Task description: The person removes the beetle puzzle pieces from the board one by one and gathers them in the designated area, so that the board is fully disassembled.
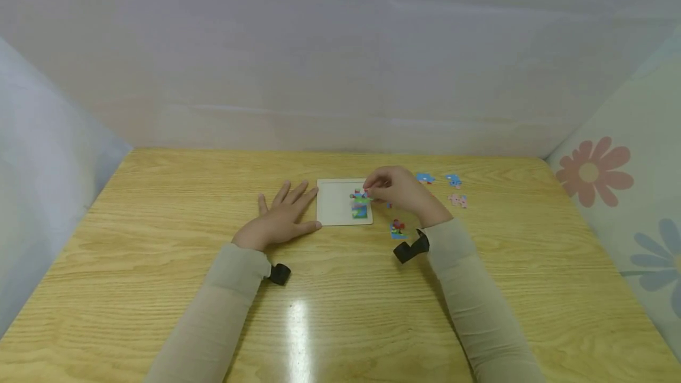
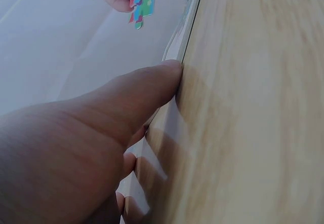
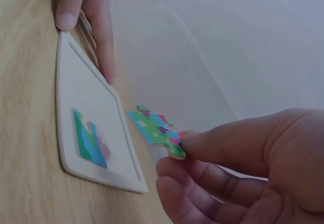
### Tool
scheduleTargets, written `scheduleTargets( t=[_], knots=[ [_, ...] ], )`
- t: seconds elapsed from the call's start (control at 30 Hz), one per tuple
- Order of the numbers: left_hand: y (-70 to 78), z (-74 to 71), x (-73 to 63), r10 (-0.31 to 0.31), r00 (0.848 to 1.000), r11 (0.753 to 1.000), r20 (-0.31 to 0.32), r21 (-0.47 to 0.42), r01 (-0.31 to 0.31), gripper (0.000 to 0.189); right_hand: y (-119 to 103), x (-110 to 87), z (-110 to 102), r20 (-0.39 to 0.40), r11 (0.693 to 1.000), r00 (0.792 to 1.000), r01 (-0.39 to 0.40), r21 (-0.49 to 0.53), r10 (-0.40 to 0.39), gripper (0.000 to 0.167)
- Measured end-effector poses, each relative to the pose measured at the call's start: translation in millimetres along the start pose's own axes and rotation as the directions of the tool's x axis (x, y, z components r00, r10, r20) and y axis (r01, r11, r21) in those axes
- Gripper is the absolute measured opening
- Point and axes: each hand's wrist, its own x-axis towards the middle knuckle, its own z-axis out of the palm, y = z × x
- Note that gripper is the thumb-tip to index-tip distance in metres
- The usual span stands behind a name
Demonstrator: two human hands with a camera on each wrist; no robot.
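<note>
A white puzzle tray with a raised rim lies flat on the table. One blue-and-green puzzle piece sits in its near right corner. My left hand rests at the tray's left edge, fingers spread and fairly straight, the thumb touching the rim in the left wrist view. Over the tray's right side, my right hand pinches a green, blue and pink puzzle piece between thumb and fingers. In the right wrist view that piece is tilted and held above the tray, apart from it.
To the right of the tray lie several loose puzzle pieces: a piece with a red tree, a blue piece, another blue piece and a pink one. The wooden table ends at a pale backdrop.
</note>
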Motion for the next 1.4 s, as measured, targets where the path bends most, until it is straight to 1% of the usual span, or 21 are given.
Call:
scheduleTargets(
  t=[0.2, 0.3, 0.43, 0.6, 0.8, 0.93, 1.17, 1.4],
  knots=[
    [0.8, -1.0, -0.1, -0.003, 1.000, 1.000, 0.007, 0.005, 0.003, 0.085, 5.4, -2.4, -11.3, -0.001, 1.000, 1.000, 0.006, -0.018, -0.006, 0.018],
    [0.8, -0.9, -0.1, -0.006, 1.000, 1.000, 0.013, 0.006, 0.006, 0.085, 10.7, -4.1, -16.0, -0.017, 1.000, 1.000, 0.014, -0.006, -0.014, 0.018],
    [1.5, -1.0, -1.1, -0.003, 1.000, 1.000, 0.006, 0.000, 0.003, 0.085, 22.1, -8.4, -23.2, -0.035, 0.999, 0.999, 0.018, 0.042, -0.017, 0.017],
    [1.6, -1.5, -2.4, -0.010, 1.000, 1.000, 0.009, 0.000, 0.010, 0.085, 37.6, -17.3, -31.3, -0.034, 0.998, 0.999, 0.022, 0.063, -0.020, 0.014],
    [1.4, -1.1, -2.3, -0.001, 1.000, 1.000, 0.014, -0.006, 0.001, 0.085, 52.7, -28.7, -40.1, -0.035, 0.999, 0.999, -0.018, 0.041, 0.020, 0.013],
    [1.4, -0.7, -1.8, -0.002, 1.000, 1.000, 0.016, -0.002, 0.002, 0.084, 59.7, -37.4, -46.2, -0.025, 1.000, 1.000, -0.014, 0.026, 0.014, 0.014],
    [2.1, -2.3, -2.4, -0.003, 1.000, 1.000, 0.019, -0.001, 0.003, 0.085, 66.1, -50.8, -54.4, -0.013, 0.999, 1.000, -0.025, 0.039, 0.025, 0.015],
    [2.7, -2.9, -2.7, -0.001, 1.000, 1.000, 0.021, -0.005, 0.002, 0.085, 69.9, -63.5, -58.8, 0.000, 1.000, 1.000, -0.016, -0.001, 0.016, 0.013]
  ],
)
